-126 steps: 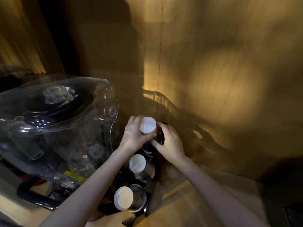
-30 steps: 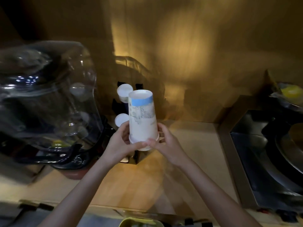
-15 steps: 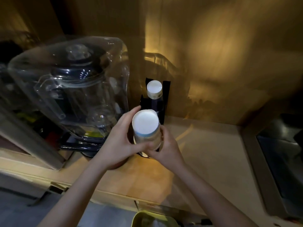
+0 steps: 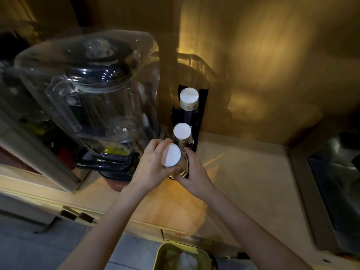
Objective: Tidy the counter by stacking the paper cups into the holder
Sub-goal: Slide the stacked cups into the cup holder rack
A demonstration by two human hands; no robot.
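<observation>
A view from above onto a dim, amber-lit wooden counter (image 4: pixel 243 172). Two bare forearms reach in from the bottom of the frame. The left hand (image 4: pixel 151 168) and the right hand (image 4: pixel 191 172) meet around an upside-down stack of paper cups (image 4: pixel 172 157), its white base facing the camera. The left fingers wrap the stack's left side; the right fingers close on its lower right side. Both hands grasp the cups.

The stack sits over the nearest slot of a black cup holder (image 4: pixel 201 114), which stands on the counter against the back wall. Two more slots behind it are already filled: a middle cup stack (image 4: pixel 182 131) just beyond the hands, and a rear cup stack (image 4: pixel 189 99) standing tallest. How deep the held stack sits in its slot is hidden by the hands.

A large clear blender housing (image 4: pixel 93 90) stands just left of the holder. A dark sink (image 4: pixel 335 188) lies well apart on the right, and a yellow-green bin (image 4: pixel 183 256) sits below the counter edge.

The step in hand appears to be seating the last stack. The next move likely calls for pressing it straight down, then letting go
</observation>
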